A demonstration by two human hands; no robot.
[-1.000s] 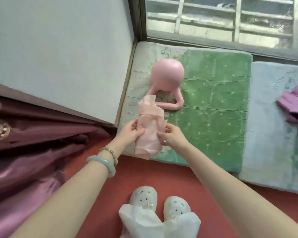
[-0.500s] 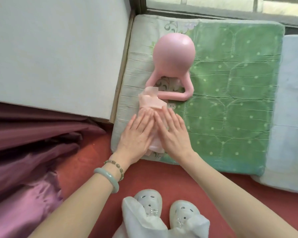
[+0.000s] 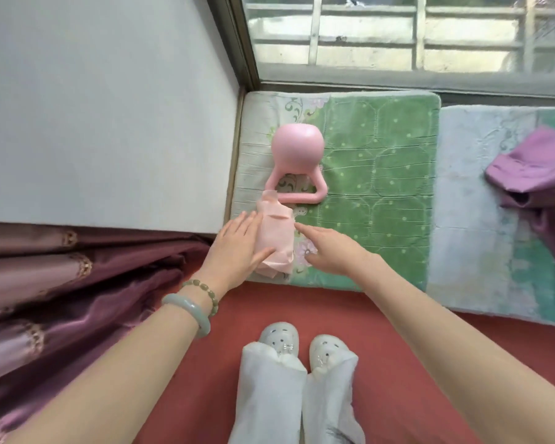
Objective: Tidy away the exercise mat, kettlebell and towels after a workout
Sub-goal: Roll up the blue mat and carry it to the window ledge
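A folded pale pink towel (image 3: 277,232) lies on the near left corner of the green mat (image 3: 382,193), its far end just below the handle of the pink kettlebell (image 3: 297,155), which rests on its side. My left hand (image 3: 237,248) lies flat with fingers apart, its thumb resting on the towel's left side. My right hand (image 3: 329,249) hovers open just right of the towel, fingers spread, not holding it. A purple cloth (image 3: 539,184) lies crumpled on the pale blue mat (image 3: 481,225) at the right.
A white wall (image 3: 109,107) borders the mats on the left, with a dark purple curtain (image 3: 61,283) below it. A barred window (image 3: 398,36) runs along the far side. My slippered feet (image 3: 298,344) stand on the red floor (image 3: 366,363).
A second ago both hands held the towel up; they then pressed it flat on the mat. Now the hands have slid apart and the towel lies released. The view has pulled back.
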